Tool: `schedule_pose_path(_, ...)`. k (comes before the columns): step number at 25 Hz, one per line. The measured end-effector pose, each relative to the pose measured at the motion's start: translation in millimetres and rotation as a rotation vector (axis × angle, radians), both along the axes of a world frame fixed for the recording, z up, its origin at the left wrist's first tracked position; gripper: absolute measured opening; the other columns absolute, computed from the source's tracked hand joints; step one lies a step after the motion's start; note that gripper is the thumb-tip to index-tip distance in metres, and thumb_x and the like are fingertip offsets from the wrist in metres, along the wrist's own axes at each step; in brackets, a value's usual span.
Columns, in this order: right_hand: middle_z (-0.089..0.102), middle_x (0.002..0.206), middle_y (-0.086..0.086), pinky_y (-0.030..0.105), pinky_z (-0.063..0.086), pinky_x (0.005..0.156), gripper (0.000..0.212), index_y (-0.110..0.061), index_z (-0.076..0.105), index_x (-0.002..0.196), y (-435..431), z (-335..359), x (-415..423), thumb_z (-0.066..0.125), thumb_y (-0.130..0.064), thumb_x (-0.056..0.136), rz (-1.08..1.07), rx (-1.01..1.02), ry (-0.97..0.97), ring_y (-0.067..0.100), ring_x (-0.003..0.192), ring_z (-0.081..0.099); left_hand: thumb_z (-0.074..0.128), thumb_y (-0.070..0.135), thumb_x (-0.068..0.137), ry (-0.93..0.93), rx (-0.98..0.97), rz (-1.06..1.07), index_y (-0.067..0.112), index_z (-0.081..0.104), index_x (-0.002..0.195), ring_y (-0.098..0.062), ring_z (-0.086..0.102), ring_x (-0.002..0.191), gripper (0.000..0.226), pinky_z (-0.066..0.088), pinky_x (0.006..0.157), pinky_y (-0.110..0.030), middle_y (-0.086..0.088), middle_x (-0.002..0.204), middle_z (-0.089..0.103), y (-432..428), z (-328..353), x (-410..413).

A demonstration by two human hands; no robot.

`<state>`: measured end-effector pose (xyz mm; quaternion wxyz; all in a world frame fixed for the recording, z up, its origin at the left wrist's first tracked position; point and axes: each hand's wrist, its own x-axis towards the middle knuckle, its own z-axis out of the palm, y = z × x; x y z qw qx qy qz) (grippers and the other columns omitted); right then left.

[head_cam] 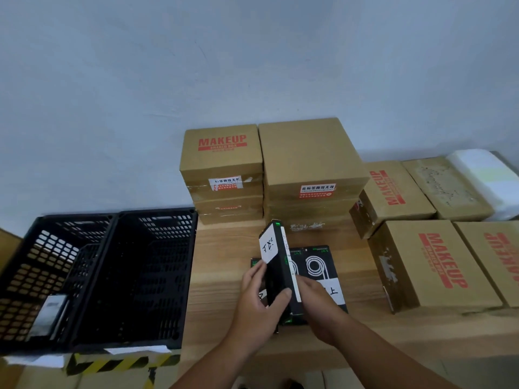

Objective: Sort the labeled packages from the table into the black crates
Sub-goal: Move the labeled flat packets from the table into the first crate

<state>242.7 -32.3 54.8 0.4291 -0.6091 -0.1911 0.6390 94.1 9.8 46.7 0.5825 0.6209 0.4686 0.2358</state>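
Observation:
A slim black package (pixel 276 265) with a white handwritten label stands tilted on its end above the wooden table (pixel 222 248). My left hand (pixel 257 299) grips its lower part, thumb across the front. My right hand (pixel 314 301) holds its right edge. Behind it, another black package (pixel 320 265) with a white label lies flat on the table, partly hidden by my right hand. Two black crates stand to the left: the left crate (pixel 50 262) holds one flat package (pixel 47 315), and the right crate (pixel 146 270) looks dark inside.
Stacks of brown MAKEUP cardboard boxes (pixel 306 164) fill the back of the table, with more boxes (pixel 429 265) on the right. A white plastic bundle (pixel 483 178) lies at the far right. Yellow-black hazard tape (pixel 112 363) marks the surface below the crates.

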Motion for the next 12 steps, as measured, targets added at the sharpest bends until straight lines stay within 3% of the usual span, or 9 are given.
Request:
schedule_pose_path(3,0.077,0.115,0.001,0.046,0.056,0.098,0.03,-0.028,0.077,0.115,3.8,5.0,-2.1,0.053,-0.041,0.104,-0.067,0.014,0.075,0.021,0.108,0.073,0.068,0.04,0.096,-0.017,-0.02,0.001,0.031,0.041,0.155,0.023,0.04,0.127,0.065,0.044,0.092,-0.002,0.021,0.152,0.039,0.9,8.2,2.4)
schedule_pose_path(6,0.079,0.107,0.005,0.035,0.058,0.077,0.026,-0.018,0.076,0.112,5.2,6.3,-3.1,0.063,-0.037,0.099,-0.161,0.023,0.075,0.018,0.096,0.075,0.065,0.073,0.082,0.013,0.073,-0.013,0.045,0.056,0.137,0.012,0.053,0.124,0.063,0.049,0.1,-0.019,0.027,0.135,0.056,0.4,16.5,3.2)
schedule_pose_path(8,0.079,0.103,0.004,0.034,0.06,0.075,0.025,-0.013,0.072,0.114,6.5,3.9,-2.3,0.071,-0.029,0.095,-0.222,0.05,0.042,0.017,0.095,0.076,0.07,0.062,0.084,0.007,0.094,0.026,0.044,0.064,0.125,0.002,0.062,0.116,0.045,0.055,0.097,-0.028,0.02,0.123,0.066,1.0,18.5,2.7)
schedule_pose_path(9,0.079,0.104,0.004,0.038,0.062,0.08,0.026,-0.012,0.071,0.116,7.4,2.5,-1.0,0.074,-0.024,0.093,-0.254,0.062,0.021,0.019,0.097,0.076,0.071,0.055,0.086,0.008,0.102,0.044,0.046,0.065,0.123,0.001,0.064,0.114,0.038,0.056,0.094,-0.025,0.019,0.121,0.068,1.4,19.4,1.9)
schedule_pose_path(11,0.079,0.106,0.003,0.047,0.061,0.09,0.024,-0.014,0.072,0.115,9.5,1.7,1.7,0.075,-0.017,0.092,-0.272,0.087,-0.029,0.022,0.102,0.075,0.071,0.045,0.091,0.03,0.134,0.093,0.052,0.057,0.128,0.005,0.063,0.111,0.041,0.055,0.086,-0.017,0.023,0.122,0.067,3.5,21.7,-1.2)
schedule_pose_path(12,0.079,0.106,0.003,0.045,0.062,0.088,0.022,-0.015,0.073,0.113,10.3,1.1,3.1,0.075,-0.014,0.091,-0.268,0.103,-0.041,0.021,0.101,0.075,0.072,0.041,0.093,0.043,0.143,0.126,0.052,0.048,0.137,0.009,0.062,0.109,0.051,0.056,0.084,-0.016,0.027,0.123,0.065,4.6,22.9,-3.2)
